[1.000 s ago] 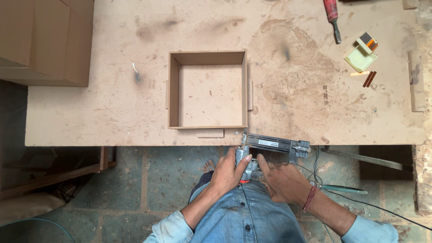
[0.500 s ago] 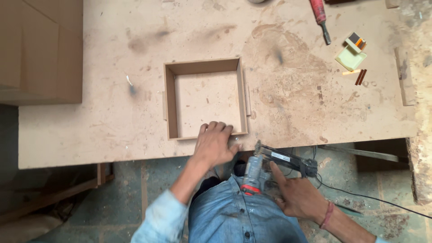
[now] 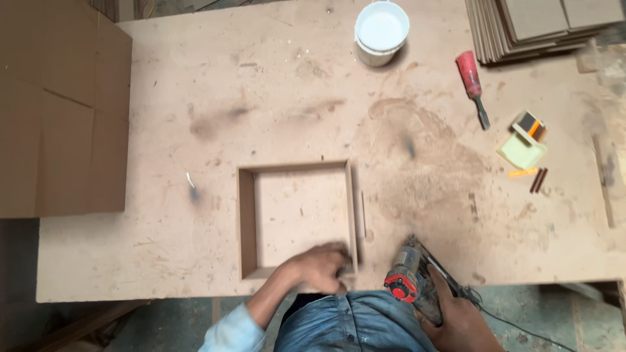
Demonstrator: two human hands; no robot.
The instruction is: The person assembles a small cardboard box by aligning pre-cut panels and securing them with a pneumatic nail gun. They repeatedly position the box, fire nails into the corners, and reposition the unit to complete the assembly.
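A square open frame of brown fibreboard lies flat on the workbench. My left hand presses down on the frame's near right corner. My right hand grips a nail gun with a red end cap, held upright at the bench's near edge, just right of that corner. A thin loose strip lies along the frame's right side.
A white bucket stands at the far edge. A red-handled chisel, a small box with a pale pad and short sticks lie right. Board stacks sit far right and left. A cable trails right.
My left hand left the nail gun and came to rest on the frame's near right corner. My right hand brought the gun up from below the bench edge and stood it next to that corner.
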